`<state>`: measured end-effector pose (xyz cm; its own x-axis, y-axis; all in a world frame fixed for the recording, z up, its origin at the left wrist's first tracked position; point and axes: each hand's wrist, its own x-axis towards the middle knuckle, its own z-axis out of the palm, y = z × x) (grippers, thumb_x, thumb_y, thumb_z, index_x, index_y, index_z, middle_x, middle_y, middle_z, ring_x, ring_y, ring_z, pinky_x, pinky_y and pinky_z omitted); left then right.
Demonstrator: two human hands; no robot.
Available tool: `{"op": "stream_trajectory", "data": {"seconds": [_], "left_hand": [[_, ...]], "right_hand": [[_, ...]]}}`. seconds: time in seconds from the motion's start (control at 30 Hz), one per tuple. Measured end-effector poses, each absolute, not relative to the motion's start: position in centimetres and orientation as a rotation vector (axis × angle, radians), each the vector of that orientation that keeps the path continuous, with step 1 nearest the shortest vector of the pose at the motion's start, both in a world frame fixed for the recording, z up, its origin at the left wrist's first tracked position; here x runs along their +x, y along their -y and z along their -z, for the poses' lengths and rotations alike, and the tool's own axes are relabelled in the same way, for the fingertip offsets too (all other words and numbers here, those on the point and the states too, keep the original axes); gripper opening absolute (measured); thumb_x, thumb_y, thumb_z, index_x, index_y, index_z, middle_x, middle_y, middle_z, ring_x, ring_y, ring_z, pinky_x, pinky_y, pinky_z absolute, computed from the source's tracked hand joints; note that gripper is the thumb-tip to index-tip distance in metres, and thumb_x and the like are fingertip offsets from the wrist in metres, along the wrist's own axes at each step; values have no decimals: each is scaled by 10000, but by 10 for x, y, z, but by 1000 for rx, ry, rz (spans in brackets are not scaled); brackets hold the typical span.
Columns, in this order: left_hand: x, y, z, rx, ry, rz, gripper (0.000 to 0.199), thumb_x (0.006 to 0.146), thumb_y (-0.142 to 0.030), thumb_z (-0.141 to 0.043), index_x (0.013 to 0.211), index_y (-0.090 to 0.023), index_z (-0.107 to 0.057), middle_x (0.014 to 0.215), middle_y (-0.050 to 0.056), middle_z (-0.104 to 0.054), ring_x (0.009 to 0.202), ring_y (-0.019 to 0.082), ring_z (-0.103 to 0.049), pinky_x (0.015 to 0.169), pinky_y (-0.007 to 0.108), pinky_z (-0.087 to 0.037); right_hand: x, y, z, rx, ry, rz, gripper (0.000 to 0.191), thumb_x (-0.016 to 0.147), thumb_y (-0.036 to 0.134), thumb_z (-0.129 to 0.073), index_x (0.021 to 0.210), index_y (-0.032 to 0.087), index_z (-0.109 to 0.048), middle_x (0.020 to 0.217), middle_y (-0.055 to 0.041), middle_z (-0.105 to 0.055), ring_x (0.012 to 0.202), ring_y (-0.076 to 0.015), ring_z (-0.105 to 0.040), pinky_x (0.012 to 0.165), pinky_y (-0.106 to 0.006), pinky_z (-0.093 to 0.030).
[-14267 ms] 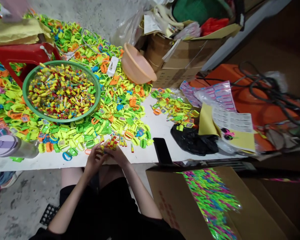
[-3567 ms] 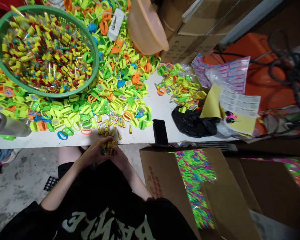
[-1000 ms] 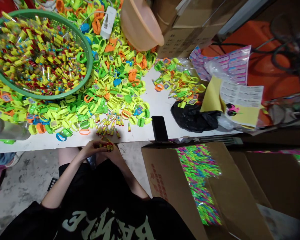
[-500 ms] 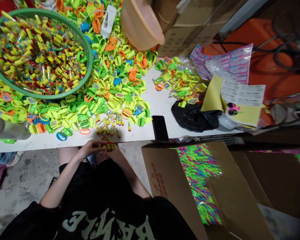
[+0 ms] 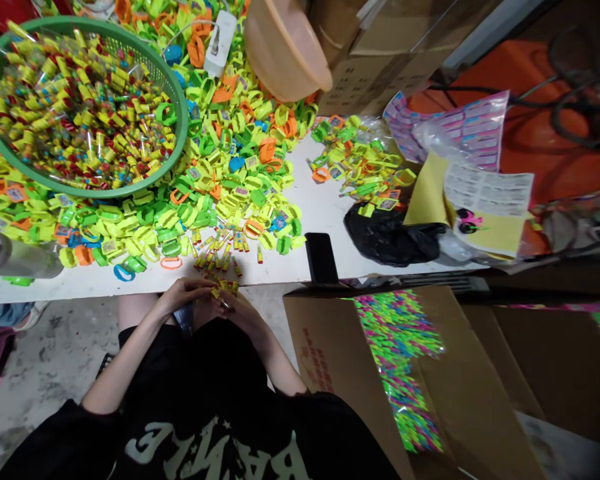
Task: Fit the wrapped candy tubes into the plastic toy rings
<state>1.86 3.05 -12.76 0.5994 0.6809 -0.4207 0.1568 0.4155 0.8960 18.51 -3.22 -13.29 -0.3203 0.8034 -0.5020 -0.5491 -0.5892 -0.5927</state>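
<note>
1. Left hand and right hand have moved back from above the tabletop to before its front edge.
2. Right fingers grasp small yellow tubes; left fingers reach them, but I cannot tell if they pinch.
3. Bare surface runs between the phone, at the front edge, and the loose tubes.
4. Grey floor shows below.

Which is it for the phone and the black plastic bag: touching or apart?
Apart. The head view shows a strip of white tabletop between the phone's right edge and the black plastic bag.
</note>
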Motion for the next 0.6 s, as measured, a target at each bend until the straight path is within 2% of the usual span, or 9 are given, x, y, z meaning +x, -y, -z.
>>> {"op": "stream_trajectory", "data": {"seconds": [0.13,0.3,0.43,0.6], "left_hand": [[24,-29,126,1131,-906,-412,465,709,-493,-692,1025,-153,-685,979,73,-719,858,198,-660,787,301,-511],[30,-26,124,1175,-928,-458,454,621,-482,-760,920,-155,-658,875,36,-707,808,188,-658,760,307,-521],[30,-26,126,1283,-914,-470,433,633,-471,-758,908,-152,-662,880,44,-694,829,192,-647,782,313,-514],[22,-27,128,1454,-917,-434,432,678,-499,-716,944,-162,-678,906,58,-704,825,195,-644,754,294,-515]], "right_hand": [[185,33,133,-1013,328,-1958,349,653,497,-733,763,195,-596,585,46,-480,475,-70,-389,428,-208,-267],[181,34,137,-1117,311,-1864,340,636,471,-742,810,200,-634,582,48,-500,474,-70,-388,440,-212,-285],[181,34,137,-1075,279,-1892,337,613,476,-754,790,205,-659,564,50,-509,455,-60,-369,431,-207,-270],[184,35,135,-1096,339,-1917,300,637,452,-752,750,195,-649,564,41,-547,472,-77,-422,438,-215,-290]]}}
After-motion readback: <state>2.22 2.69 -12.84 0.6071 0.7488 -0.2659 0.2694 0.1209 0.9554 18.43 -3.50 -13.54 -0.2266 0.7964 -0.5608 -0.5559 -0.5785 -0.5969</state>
